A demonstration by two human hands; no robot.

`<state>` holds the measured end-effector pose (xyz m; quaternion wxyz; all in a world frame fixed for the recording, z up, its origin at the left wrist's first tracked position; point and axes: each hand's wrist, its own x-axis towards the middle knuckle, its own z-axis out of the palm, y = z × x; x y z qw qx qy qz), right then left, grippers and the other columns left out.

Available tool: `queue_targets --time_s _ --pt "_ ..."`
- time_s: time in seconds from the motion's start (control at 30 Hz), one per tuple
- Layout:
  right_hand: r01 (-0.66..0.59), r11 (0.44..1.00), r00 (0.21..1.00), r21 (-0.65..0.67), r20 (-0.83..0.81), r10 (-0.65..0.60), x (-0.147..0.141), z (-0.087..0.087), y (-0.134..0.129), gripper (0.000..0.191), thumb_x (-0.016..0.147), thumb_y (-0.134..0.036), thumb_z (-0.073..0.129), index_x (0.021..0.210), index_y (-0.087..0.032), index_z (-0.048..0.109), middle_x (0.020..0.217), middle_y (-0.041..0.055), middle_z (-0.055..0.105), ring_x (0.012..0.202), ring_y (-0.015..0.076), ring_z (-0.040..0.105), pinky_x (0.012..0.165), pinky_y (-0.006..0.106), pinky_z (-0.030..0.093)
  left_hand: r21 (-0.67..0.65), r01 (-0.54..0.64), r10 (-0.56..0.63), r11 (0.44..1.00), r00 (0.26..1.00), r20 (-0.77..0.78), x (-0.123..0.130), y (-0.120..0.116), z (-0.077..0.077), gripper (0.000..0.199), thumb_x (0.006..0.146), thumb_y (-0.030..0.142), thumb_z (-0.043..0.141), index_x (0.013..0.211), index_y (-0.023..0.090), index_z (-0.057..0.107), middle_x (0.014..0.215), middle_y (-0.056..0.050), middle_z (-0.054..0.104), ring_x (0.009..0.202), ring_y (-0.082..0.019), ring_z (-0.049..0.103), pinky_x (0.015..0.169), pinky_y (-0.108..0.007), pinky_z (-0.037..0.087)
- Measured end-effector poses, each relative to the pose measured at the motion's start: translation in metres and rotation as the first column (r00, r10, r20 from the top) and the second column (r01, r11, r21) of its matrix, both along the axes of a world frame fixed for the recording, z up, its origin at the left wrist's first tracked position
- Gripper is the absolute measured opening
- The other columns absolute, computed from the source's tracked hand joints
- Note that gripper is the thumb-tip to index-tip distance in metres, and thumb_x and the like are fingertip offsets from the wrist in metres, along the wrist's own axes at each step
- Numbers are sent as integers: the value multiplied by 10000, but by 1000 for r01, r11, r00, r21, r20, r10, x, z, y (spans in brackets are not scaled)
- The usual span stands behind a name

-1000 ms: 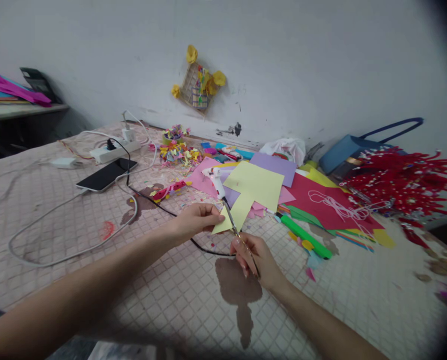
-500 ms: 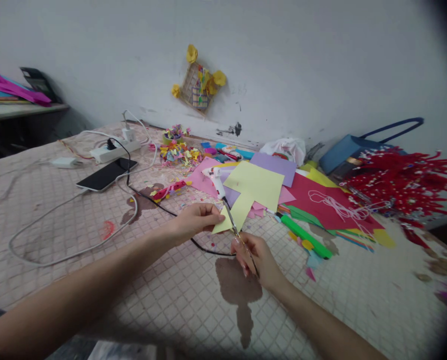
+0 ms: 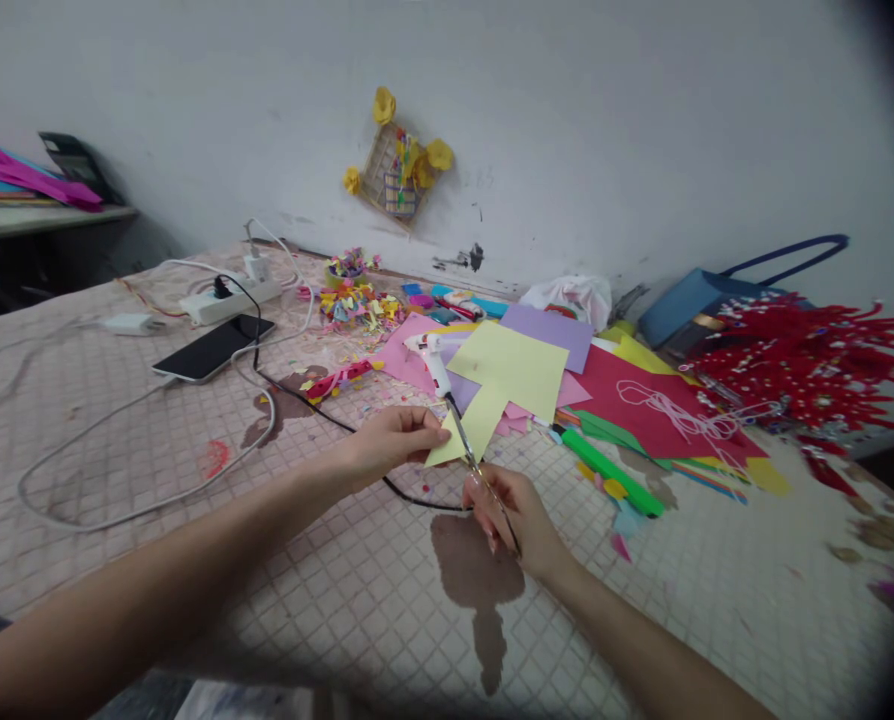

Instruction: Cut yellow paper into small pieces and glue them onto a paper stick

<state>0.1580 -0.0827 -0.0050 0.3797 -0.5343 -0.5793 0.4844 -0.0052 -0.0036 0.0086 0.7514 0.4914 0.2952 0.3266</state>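
Observation:
My left hand (image 3: 398, 443) pinches the near left corner of a pale yellow strip of paper (image 3: 484, 420) between thumb and fingers. My right hand (image 3: 513, 515) is closed round the handles of a pair of scissors (image 3: 464, 437), whose blades lie across the strip and point away from me. Just beyond the strip is a larger pale yellow sheet (image 3: 518, 362); I cannot tell whether the two are joined. A white glue gun (image 3: 433, 365) lies close past the scissor tips, on pink and purple paper.
Left stand a phone (image 3: 213, 350), a white power strip (image 3: 229, 302) and looping cables. Behind are heaped paper scraps (image 3: 361, 305). At right lie a green marker (image 3: 612, 472), red paper (image 3: 657, 405), white string (image 3: 676, 415), red fuzzy stems (image 3: 799, 365) and a blue bag (image 3: 687, 305).
Hardly anything differs. My right hand and the scissors have shifted very slightly; my left hand keeps its pinch on the paper.

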Motion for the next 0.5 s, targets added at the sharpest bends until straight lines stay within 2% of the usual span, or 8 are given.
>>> queue_targets --time_s 0.23,0.5 --pt "9 1000 1000 2 7 -9 0 0 0 464 770 -607 438 636 -164 473 390 -89 343 296 43 304 310 172 249 9 -7 7 1000 1000 -10 0 -1 1 255 630 302 708 618 115 535 588 1 572 543 -69 491 549 -204 351" --pt "-36 999 999 -16 -17 36 2 0 -1 417 809 -547 432 676 -156 492 404 -89 362 300 42 324 320 165 281 6 -4 4 1000 1000 4 0 -1 1 262 632 299 711 626 114 527 586 6 570 538 -61 489 542 -190 344"
